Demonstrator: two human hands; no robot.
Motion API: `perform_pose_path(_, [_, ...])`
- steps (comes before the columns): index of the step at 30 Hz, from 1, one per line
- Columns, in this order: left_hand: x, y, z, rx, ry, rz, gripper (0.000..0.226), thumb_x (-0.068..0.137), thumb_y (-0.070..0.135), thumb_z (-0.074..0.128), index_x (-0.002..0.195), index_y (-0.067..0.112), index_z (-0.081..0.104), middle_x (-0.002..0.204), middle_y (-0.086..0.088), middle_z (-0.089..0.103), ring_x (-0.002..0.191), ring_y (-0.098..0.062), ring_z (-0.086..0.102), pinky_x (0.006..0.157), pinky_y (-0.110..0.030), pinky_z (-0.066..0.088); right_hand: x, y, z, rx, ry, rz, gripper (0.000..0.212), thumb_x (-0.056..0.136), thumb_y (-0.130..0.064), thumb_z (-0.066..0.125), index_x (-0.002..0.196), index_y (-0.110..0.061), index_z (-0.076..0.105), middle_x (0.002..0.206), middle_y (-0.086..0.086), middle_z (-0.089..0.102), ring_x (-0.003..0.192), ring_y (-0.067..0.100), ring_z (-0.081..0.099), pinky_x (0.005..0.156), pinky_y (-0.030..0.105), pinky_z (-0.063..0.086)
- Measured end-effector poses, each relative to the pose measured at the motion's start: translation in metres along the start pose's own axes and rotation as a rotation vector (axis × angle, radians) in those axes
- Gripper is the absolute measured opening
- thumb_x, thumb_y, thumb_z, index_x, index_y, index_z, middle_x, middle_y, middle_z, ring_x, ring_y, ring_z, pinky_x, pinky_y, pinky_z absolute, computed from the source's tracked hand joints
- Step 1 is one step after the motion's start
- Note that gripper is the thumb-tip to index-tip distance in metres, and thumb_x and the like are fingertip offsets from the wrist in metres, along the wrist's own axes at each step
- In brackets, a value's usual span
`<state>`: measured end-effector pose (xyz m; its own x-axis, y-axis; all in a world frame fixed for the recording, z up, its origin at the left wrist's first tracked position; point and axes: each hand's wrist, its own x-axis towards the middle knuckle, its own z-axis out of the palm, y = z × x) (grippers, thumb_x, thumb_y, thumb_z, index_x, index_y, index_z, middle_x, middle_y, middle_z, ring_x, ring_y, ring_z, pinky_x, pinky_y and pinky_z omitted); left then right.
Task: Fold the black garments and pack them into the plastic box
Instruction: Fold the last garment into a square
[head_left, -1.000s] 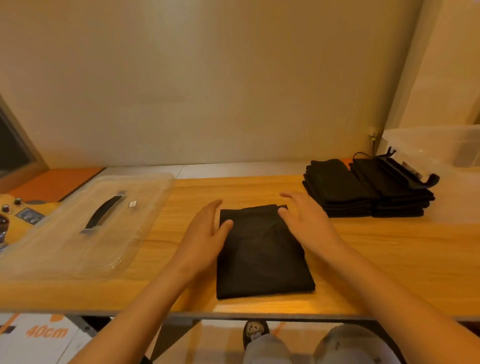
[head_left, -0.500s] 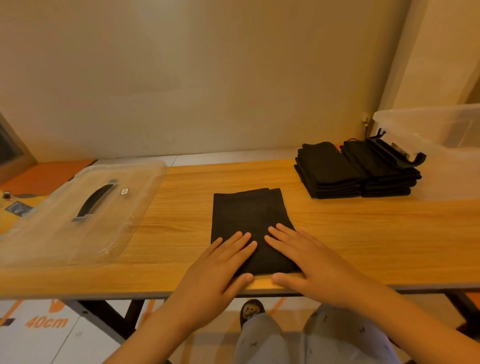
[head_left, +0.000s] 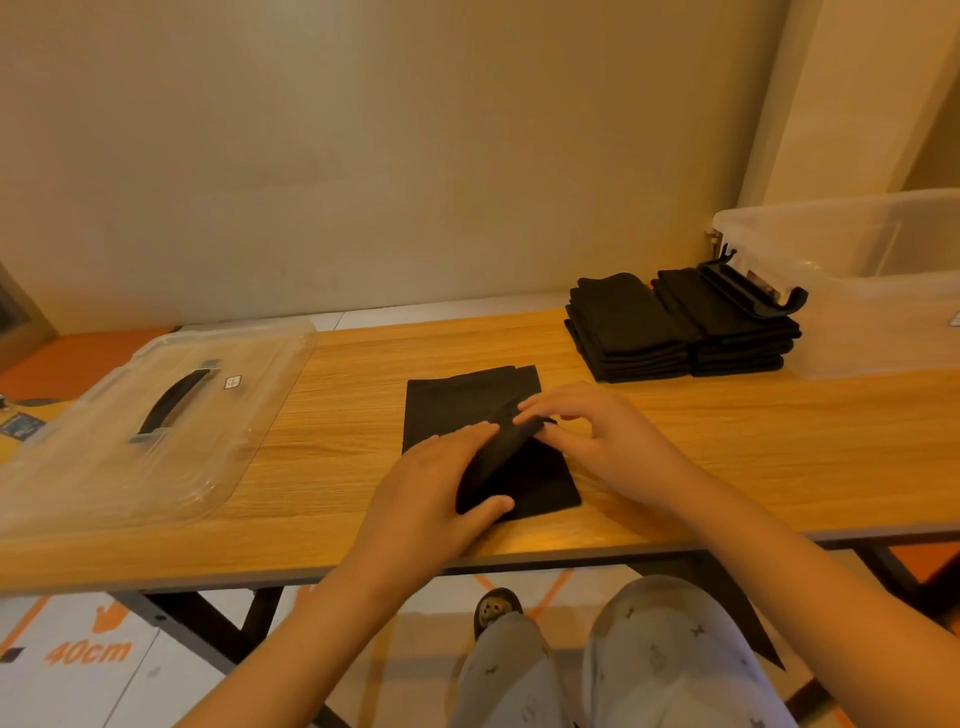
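A black garment (head_left: 457, 402), folded into a narrow rectangle, lies on the wooden table (head_left: 675, 447) in front of me. Its near edge is lifted and turned toward the far end. My left hand (head_left: 436, 483) holds the raised flap's left side, thumb under it. My right hand (head_left: 587, 431) pinches the flap's top edge with curled fingers. Two stacks of folded black garments (head_left: 675, 327) stand at the back right. The clear plastic box (head_left: 857, 291) sits beside them at the far right, with a black clip on its left rim.
The box's clear lid (head_left: 156, 415) with a black handle lies on the table's left part. A wall runs close behind the table. My knees and a shoe show below the table's front edge.
Both hands slid from the garment's far end to its near edge, pressed it flat, then lifted that edge and carried it forward over the cloth.
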<state>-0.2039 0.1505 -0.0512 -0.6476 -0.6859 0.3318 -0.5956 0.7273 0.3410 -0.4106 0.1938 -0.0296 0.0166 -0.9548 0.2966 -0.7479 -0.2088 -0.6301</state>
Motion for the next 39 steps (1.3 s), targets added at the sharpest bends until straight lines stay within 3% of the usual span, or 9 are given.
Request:
perform_pose_path(5, [0.015, 0.022, 0.007, 0.043, 0.133, -0.075, 0.039, 0.093, 0.043, 0.053, 0.132, 0.038, 0.046, 0.119, 0.017, 0.061, 0.109, -0.003, 0.056, 0.076, -0.017, 0.042, -0.001, 0.005, 0.006, 0.055, 0.145, 0.066, 0.014, 0.089, -0.026, 0.064, 0.101, -0.033, 0.066, 0.099, -0.016, 0.059, 0.094, -0.001, 0.054, 0.079, 0.014, 0.044])
perform_pose_path(12, [0.035, 0.044, 0.016, 0.14, 0.022, -0.084, 0.042, 0.092, 0.041, 0.056, 0.13, 0.032, 0.043, 0.124, 0.012, 0.055, 0.115, -0.008, 0.049, 0.081, -0.027, 0.047, -0.007, 0.019, 0.012, 0.307, 0.197, 0.221, 0.014, 0.093, -0.015, 0.058, 0.096, -0.027, 0.064, 0.087, -0.005, 0.069, 0.081, 0.002, 0.068, 0.075, 0.023, 0.055])
perform_pose_path(18, [0.039, 0.039, 0.021, 0.066, -0.064, -0.239, 0.08, 0.082, 0.048, 0.068, 0.146, 0.023, 0.027, 0.137, 0.003, 0.042, 0.125, -0.015, 0.041, 0.093, -0.03, 0.045, 0.0, 0.03, 0.006, 0.239, 0.257, 0.242, 0.014, 0.093, -0.016, 0.059, 0.097, -0.028, 0.064, 0.083, -0.008, 0.069, 0.081, -0.001, 0.065, 0.08, 0.028, 0.054])
perform_pose_path(22, [0.047, 0.035, 0.017, -0.146, -0.143, -0.296, 0.028, 0.082, 0.039, 0.071, 0.104, 0.026, 0.06, 0.098, 0.006, 0.059, 0.092, -0.013, 0.055, 0.076, -0.03, 0.05, 0.0, 0.029, 0.012, 0.213, 0.269, 0.218, 0.019, 0.093, -0.016, 0.059, 0.092, -0.035, 0.061, 0.086, -0.013, 0.067, 0.084, -0.004, 0.062, 0.08, 0.025, 0.053])
perform_pose_path(25, [0.044, 0.031, 0.013, -0.41, -0.056, -0.328, 0.013, 0.087, 0.028, 0.067, 0.086, 0.024, 0.054, 0.079, 0.004, 0.055, 0.065, -0.002, 0.053, 0.055, -0.019, 0.04, -0.003, 0.03, 0.01, 0.2, 0.302, 0.227, 0.02, 0.091, -0.017, 0.061, 0.094, -0.036, 0.06, 0.094, -0.016, 0.064, 0.089, -0.006, 0.06, 0.082, 0.021, 0.051])
perform_pose_path(29, [0.041, 0.022, 0.0, -0.615, 0.116, -0.402, 0.014, 0.092, 0.022, 0.06, 0.085, 0.023, 0.048, 0.076, 0.002, 0.059, 0.059, -0.007, 0.056, 0.053, -0.026, 0.043, 0.008, 0.027, 0.007, 0.183, 0.059, 0.158, 0.056, 0.081, -0.024, 0.074, 0.125, -0.046, 0.045, 0.127, -0.031, 0.042, 0.118, -0.01, 0.039, 0.101, 0.019, 0.037])
perform_pose_path(32, [0.037, 0.016, -0.006, -0.629, 0.16, -0.368, 0.015, 0.091, 0.021, 0.061, 0.085, 0.021, 0.047, 0.076, 0.003, 0.06, 0.059, -0.006, 0.056, 0.052, -0.024, 0.042, 0.04, 0.015, 0.011, 0.045, -0.13, 0.011, 0.082, 0.076, -0.027, 0.078, 0.139, -0.048, 0.03, 0.146, -0.021, 0.028, 0.138, 0.001, 0.016, 0.112, 0.028, 0.019])
perform_pose_path(35, [0.033, 0.01, -0.012, -0.597, 0.194, -0.309, 0.017, 0.089, 0.018, 0.063, 0.081, 0.02, 0.048, 0.07, 0.004, 0.055, 0.054, -0.002, 0.046, 0.051, -0.018, 0.036, 0.086, 0.015, 0.016, -0.091, -0.225, -0.061, 0.064, 0.079, -0.02, 0.073, 0.132, -0.044, 0.046, 0.148, -0.012, 0.034, 0.142, 0.007, 0.013, 0.113, 0.035, 0.013])
perform_pose_path(39, [0.03, -0.012, -0.03, -0.635, 0.328, -0.338, 0.02, 0.088, 0.013, 0.064, 0.077, 0.016, 0.047, 0.068, -0.001, 0.052, 0.057, -0.003, 0.046, 0.05, -0.019, 0.035, 0.131, 0.027, 0.016, -0.281, -0.275, -0.059, 0.028, 0.084, -0.022, 0.071, 0.109, -0.034, 0.067, 0.133, -0.004, 0.054, 0.131, 0.014, 0.037, 0.111, 0.041, 0.028])
